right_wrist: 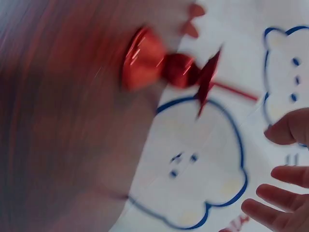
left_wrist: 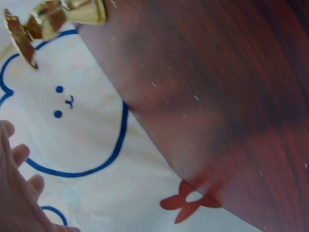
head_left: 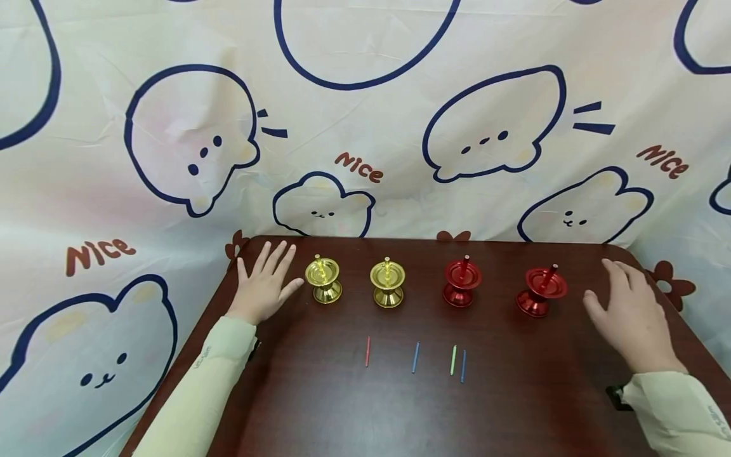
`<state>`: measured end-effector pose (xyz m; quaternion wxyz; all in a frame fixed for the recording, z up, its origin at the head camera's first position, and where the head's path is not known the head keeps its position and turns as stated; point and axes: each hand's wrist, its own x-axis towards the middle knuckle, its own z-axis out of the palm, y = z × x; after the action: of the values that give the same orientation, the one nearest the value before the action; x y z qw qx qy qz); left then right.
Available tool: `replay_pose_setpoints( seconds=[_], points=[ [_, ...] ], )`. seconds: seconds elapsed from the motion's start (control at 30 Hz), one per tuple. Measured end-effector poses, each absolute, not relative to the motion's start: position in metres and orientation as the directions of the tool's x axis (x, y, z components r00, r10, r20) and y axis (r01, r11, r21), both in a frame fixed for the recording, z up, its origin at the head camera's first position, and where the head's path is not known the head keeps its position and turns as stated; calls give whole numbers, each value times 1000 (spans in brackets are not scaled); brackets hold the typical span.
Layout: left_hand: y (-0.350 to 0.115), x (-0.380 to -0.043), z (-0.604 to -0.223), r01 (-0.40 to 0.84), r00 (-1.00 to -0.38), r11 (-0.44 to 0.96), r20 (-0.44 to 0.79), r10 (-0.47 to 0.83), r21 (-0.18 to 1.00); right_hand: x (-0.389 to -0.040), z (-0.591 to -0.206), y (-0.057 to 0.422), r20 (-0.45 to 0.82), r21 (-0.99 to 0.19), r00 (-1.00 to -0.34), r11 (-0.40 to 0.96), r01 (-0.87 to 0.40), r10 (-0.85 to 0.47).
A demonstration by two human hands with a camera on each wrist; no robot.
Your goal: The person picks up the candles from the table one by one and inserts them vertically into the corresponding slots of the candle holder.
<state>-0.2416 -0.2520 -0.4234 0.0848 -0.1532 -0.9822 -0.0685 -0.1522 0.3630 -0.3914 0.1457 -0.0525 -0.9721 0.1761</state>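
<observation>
My left hand (head_left: pixel 259 289), fingers spread and nothing in it, is just left of a gold candle holder (head_left: pixel 327 293). A second gold candle holder (head_left: pixel 388 297) stands further right, then a red candle holder (head_left: pixel 459 296). Beside another red candle holder (head_left: pixel 533 303), at the right end of the row, my right hand (head_left: pixel 634 317) is held with its fingers extended and holds nothing. Each holder has a thin upright rod in its dish; in the right wrist view the red rod (right_wrist: pixel 236 92) shows clearly. Both wrist views show fingers apart from the nearest holder.
Thin sticks lie on the table in front of the holders: a red stick (head_left: pixel 368 351), a blue stick (head_left: pixel 415 357), a green stick (head_left: pixel 454 360) and another blue stick (head_left: pixel 464 367). The dark brown table (head_left: pixel 354 419) meets a cartoon-printed curtain (head_left: pixel 400 120) at its back and sides.
</observation>
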Motion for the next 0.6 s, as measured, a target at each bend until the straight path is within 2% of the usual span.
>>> replay_pose_setpoints(
  seconds=[0.33,0.43,0.6],
  points=[
    [-239,-232,-422,310,-939,945,187,287,105,-142,-392,283,505,-405,-863,883,-237,-1],
    [-235,-231,-423,321,-935,942,193,298,101,-142,-395,261,519,-404,-854,870,-281,-35],
    [-229,-230,-424,324,-936,941,178,303,99,-143,-398,233,474,-427,-877,850,-307,-78]
  ],
)
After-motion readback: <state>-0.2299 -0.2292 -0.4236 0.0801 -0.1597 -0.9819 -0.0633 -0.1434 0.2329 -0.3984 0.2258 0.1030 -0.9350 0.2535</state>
